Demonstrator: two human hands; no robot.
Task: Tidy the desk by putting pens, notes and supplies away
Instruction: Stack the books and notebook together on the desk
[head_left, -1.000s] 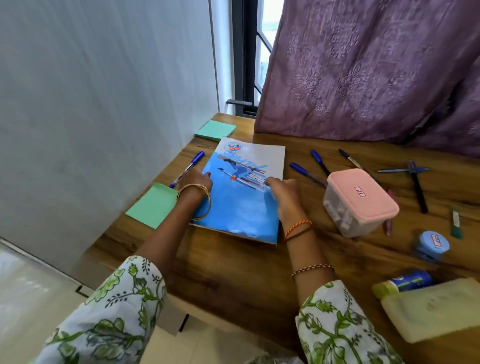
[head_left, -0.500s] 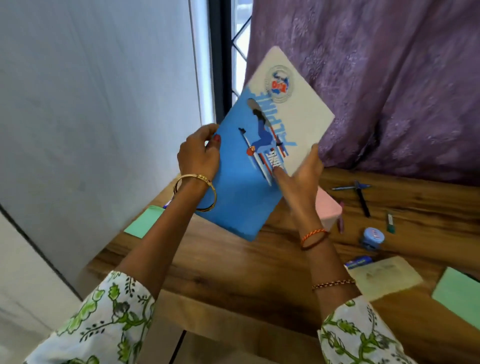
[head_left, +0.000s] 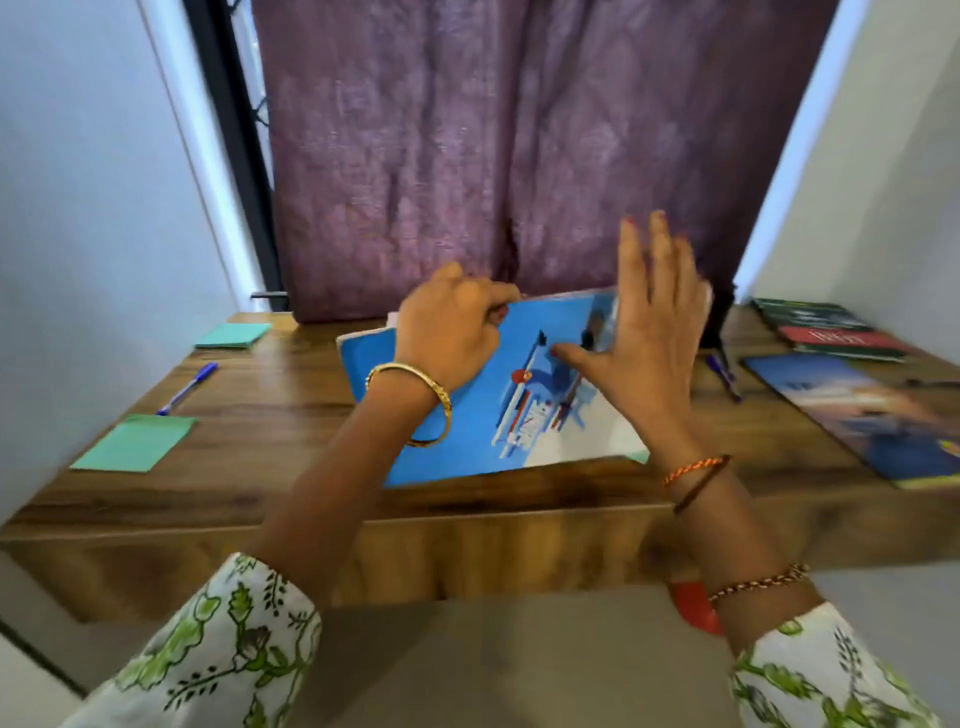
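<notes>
Left hand (head_left: 449, 332) grips blue notebook (head_left: 467, 410); right hand (head_left: 647, 332) open above it.

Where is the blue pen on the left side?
In the head view the blue pen lies on the wooden desk near its left edge, between the two green note pads, apart from both hands.
</notes>
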